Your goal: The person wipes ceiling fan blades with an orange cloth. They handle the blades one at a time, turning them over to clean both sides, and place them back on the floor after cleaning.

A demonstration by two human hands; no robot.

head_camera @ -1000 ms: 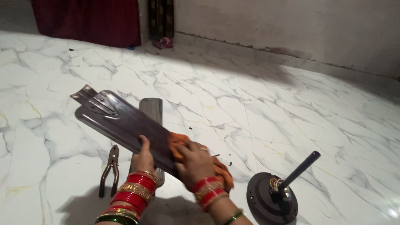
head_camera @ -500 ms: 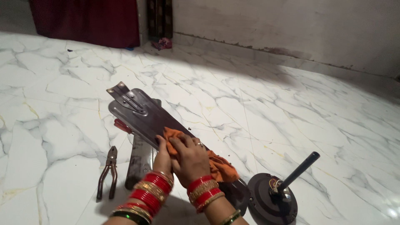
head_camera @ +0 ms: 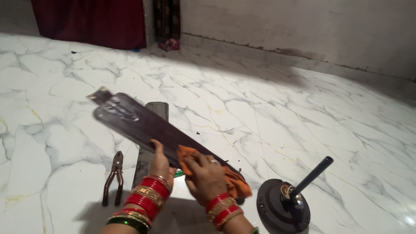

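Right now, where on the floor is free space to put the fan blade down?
The marble floor is bare beyond the fan blade, toward the far wall. Also left of the pliers. It is crowded near both hands: the left hand, the right hand with the orange cloth, a second blade and the fan motor.

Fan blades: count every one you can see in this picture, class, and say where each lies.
2. One dark fan blade is gripped by the left hand; a second blade lies on the floor beneath it, partly hidden.
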